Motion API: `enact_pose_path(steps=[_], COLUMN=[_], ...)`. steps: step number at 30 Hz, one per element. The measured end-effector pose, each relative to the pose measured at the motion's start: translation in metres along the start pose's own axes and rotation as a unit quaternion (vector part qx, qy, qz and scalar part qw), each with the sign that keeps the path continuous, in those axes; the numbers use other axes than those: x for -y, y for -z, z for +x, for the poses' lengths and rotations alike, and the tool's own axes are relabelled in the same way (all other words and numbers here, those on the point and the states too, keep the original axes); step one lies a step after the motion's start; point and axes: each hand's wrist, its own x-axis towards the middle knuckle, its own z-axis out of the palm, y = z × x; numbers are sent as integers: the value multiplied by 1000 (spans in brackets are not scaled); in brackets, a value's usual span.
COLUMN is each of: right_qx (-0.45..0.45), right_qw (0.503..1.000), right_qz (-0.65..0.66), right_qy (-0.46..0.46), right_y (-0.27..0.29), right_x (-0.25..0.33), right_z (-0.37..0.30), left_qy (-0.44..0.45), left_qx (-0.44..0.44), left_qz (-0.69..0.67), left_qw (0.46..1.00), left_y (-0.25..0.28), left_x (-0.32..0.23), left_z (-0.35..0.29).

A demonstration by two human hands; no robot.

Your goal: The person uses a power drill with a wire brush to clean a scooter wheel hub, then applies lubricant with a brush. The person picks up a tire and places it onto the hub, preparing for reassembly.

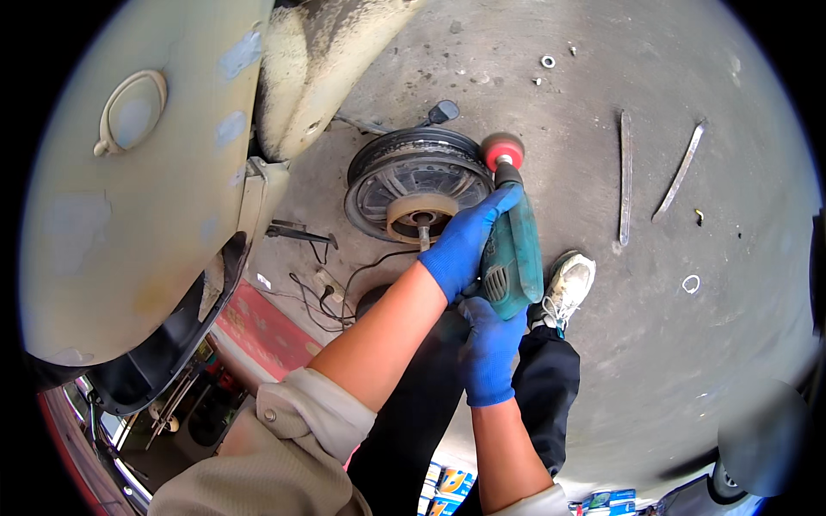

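Both my hands wear blue gloves and hold a teal power drill [520, 249]. My left hand [471, 239] is wrapped round its front part, just behind the chuck [508, 172]. At the rear of the drill, my right hand [492, 348] is closed round the handle end. A red round attachment [503, 150] sits in the chuck; its outer edge is blurred. It is at the right side of a dark metal wheel rim [379, 185], where I cannot tell if they touch. The wheel lies on the floor with its axle [423, 230] pointing toward me.
A worn cream vehicle body [155, 215] fills the left side. Two flat metal bars [625, 176] lie on the concrete floor [688, 344] to the right. A cable [348, 288] runs near the wheel. My shoe [570, 284] is beside the drill. A nut [548, 62] lies far off.
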Motion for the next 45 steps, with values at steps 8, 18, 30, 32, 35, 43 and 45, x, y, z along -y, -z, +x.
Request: enact_pose_path(steps=[8,18,30,32,35,43,45], right_qx=[140,144,78,125,190,189,136], right_qw=[956,953,954,947,932,936,946], right_qz=[-187,-211,-239,-249,-248,-240,-211], right_qy=[175,162,163,158,185,174,203], right_y=[-37,-45,-34,-42,-52,-44,-29], right_x=[-12,-6,-6,-1,-11,-9,-8], right_z=[-23,-32,-26,-31,-35,-30,-20], left_qy=[-101,-129,-77,-125,-164,-158,-126], left_qx=[30,116,105,85,174,140,128], left_qz=[-69,-115,-91,-87,-179,-159,-108], left_qw=[992,978,987,985,954,964,978], left_y=[50,68,43,58,82,73,53], left_x=[-37,-35,-23,-28,-34,-32,-27], left_z=[-46,-52,-33,-43,-60,-57,-38])
